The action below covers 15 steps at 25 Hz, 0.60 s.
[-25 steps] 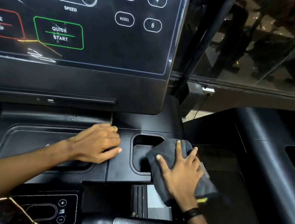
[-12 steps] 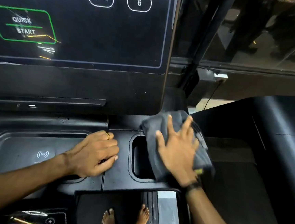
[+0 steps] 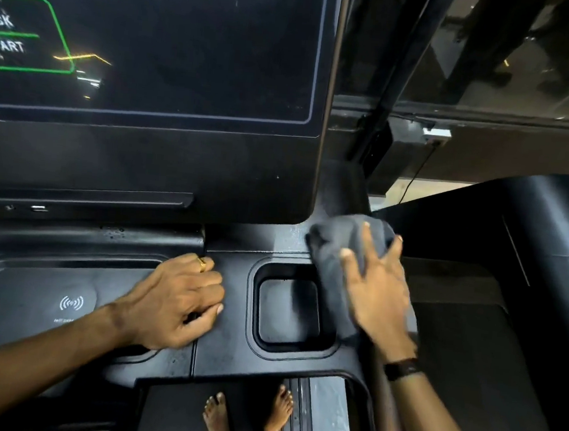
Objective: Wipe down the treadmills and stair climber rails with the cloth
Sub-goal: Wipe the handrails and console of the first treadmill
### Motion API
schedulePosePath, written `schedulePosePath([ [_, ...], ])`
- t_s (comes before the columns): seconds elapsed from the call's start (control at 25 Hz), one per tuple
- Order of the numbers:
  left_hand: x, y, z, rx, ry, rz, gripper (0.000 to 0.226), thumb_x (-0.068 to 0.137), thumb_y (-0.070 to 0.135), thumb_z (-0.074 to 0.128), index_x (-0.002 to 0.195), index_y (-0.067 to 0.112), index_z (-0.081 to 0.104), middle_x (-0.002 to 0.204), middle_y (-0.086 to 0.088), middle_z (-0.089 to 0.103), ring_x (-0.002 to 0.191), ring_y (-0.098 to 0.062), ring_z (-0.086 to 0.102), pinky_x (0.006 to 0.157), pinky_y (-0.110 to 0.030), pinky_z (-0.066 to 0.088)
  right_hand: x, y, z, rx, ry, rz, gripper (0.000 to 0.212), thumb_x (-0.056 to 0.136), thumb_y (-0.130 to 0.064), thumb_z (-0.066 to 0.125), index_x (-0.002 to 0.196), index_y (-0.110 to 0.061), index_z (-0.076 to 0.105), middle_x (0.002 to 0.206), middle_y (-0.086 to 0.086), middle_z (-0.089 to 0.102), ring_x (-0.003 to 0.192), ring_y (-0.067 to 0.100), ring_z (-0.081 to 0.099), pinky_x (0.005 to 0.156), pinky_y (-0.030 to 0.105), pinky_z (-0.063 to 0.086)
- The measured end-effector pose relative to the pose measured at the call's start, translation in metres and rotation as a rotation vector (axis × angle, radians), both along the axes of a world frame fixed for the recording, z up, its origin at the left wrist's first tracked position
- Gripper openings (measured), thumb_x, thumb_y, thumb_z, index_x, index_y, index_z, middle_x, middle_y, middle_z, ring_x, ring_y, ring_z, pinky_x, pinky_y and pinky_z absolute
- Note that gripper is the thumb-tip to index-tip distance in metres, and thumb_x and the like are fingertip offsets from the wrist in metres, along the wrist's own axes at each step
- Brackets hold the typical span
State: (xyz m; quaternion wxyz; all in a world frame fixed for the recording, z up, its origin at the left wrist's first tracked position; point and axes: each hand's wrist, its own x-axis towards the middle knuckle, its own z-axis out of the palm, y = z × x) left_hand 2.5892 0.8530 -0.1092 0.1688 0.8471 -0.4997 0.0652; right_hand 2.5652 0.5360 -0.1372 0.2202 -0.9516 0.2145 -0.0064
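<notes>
Right hand (image 3: pixel 378 292), fingers spread flat, presses the cloth (image 3: pixel 338 251) lengthwise away; left hand (image 3: pixel 172 301) loosely curled, empty.

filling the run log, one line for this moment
left hand rests on console | right hand presses cloth by cupholder

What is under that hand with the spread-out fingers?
A grey cloth lies under the right hand, pressed on the black treadmill console beside the cup holder. The surface beneath the cloth is covered, so it cannot be seen.
</notes>
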Motion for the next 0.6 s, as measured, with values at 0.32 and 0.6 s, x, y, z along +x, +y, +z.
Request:
schedulePosePath([
  [0.32,0.001,-0.001,0.003,0.007,-0.025,-0.019,0.028,0.092,0.022,0.051,0.065,0.016,0.044,0.066,0.002,0.04,0.062,-0.02,0.034,0.063,-0.032,0.028,0.109,0.021,0.029,-0.068,0.067,0.087,0.065,0.1,-0.063,0.027,0.158,-0.033,0.021,0.164,0.025,0.009,0.138,0.046,0.035,0.108,0.06,0.033],
  [0.6,0.001,-0.002,0.003,0.007,-0.004,-0.002,0.029,0.09,0.02,0.055,0.064,0.016,0.042,0.065,0.002,0.041,0.063,-0.019,0.035,0.064,-0.032,0.029,0.081,-0.046,-0.003,0.347,0.164,-0.271,0.067,0.093,-0.064,0.04,0.146,-0.022,0.044,0.144,0.02,0.05,0.125,0.041,0.051,0.102,0.042,0.039],
])
